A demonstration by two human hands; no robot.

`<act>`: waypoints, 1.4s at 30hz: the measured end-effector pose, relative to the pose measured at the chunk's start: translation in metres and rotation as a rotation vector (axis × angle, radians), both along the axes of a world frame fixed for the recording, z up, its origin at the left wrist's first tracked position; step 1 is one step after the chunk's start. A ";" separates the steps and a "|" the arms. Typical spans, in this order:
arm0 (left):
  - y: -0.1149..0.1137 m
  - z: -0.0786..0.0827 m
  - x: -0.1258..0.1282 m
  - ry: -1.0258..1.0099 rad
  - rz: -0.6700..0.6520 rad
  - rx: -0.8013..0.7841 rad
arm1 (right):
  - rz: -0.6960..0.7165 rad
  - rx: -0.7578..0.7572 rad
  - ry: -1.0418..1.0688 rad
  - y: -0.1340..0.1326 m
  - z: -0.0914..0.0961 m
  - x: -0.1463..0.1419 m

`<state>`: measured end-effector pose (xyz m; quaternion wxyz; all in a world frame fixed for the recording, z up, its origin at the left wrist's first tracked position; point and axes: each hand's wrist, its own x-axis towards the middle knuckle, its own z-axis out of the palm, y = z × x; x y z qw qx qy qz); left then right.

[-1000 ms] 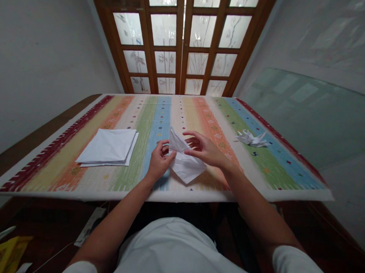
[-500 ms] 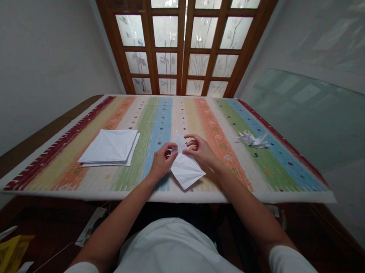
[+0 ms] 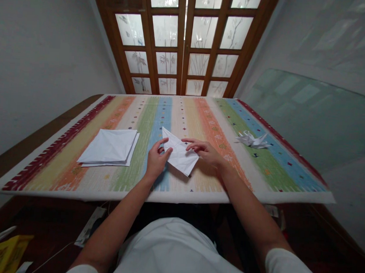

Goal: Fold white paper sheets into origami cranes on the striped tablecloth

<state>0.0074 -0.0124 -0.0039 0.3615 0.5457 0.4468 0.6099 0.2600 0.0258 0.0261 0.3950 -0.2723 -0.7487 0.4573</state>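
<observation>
A folded white paper diamond [image 3: 179, 156] lies flat on the striped cloth [image 3: 183, 112], its long point aimed at the far left. My left hand [image 3: 157, 159] is at its left edge, the curled fingertips touching the paper. My right hand [image 3: 206, 153] is at its right corner, the fingers spread just above and against it. Neither hand visibly lifts the paper. To the left sits a neat stack of white paper sheets [image 3: 108, 147]. Off to the right lies a small white origami figure [image 3: 252, 139].
Wooden glazed doors [image 3: 181, 42] stand beyond the table. A glass pane [image 3: 306, 118] leans on the right wall. Below the table's near edge are a white strip [image 3: 88, 227] and a yellow object [image 3: 5, 255].
The paper has gone from tilted up between my hands to lying flat, its point swung toward the left. My hands have moved slightly apart.
</observation>
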 end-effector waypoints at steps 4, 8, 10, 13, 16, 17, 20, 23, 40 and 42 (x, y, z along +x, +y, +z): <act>0.000 0.003 -0.006 0.002 0.133 0.023 | 0.040 0.124 -0.103 0.000 0.001 0.010; 0.000 0.007 -0.012 0.061 0.237 0.043 | 0.004 0.266 -0.185 0.000 -0.007 0.004; 0.000 0.008 -0.012 0.064 0.241 0.038 | -0.061 0.314 -0.196 0.000 -0.012 -0.002; -0.001 0.009 -0.009 0.076 0.210 0.034 | -0.141 0.346 -0.196 0.001 -0.017 -0.009; -0.003 0.009 -0.005 0.091 0.177 0.054 | -0.182 0.355 -0.187 0.003 -0.018 -0.010; -0.004 0.009 -0.004 0.102 0.166 0.061 | -0.187 0.357 -0.182 0.003 -0.018 -0.010; -0.007 0.009 -0.002 0.148 0.118 0.077 | -0.201 0.336 -0.162 0.004 -0.018 -0.008; -0.009 0.009 0.000 0.193 0.049 0.100 | -0.262 0.264 -0.154 0.001 -0.018 -0.010; -0.012 0.010 0.002 0.327 -0.163 0.134 | -0.162 -0.369 0.082 -0.009 -0.011 -0.019; -0.013 0.011 0.002 0.366 -0.192 0.137 | -0.142 -0.375 0.069 -0.011 -0.011 -0.022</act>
